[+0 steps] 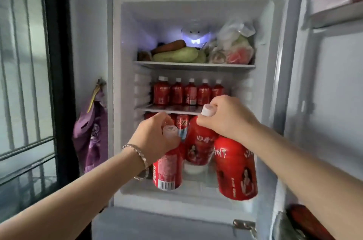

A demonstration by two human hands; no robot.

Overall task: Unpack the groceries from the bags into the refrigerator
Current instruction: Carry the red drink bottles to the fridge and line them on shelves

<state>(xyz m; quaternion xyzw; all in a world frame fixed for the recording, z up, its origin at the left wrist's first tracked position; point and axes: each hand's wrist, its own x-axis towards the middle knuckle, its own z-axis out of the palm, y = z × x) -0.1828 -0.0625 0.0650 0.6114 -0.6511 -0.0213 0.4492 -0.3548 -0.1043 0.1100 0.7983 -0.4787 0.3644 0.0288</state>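
Left hand (157, 137) grips one red bottle (169, 169), right hand (225, 118) two bottles (235, 169); next, seat them on the lower shelf (196, 182).

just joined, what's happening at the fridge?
A person is loading red drink bottles into the open refrigerator. The left hand holds one bottle by the neck; the right hand holds two bottles by their necks, all in front of the lower shelf area. The middle shelf already carries a row of five matching bottles. The top shelf holds vegetables and bagged produce.
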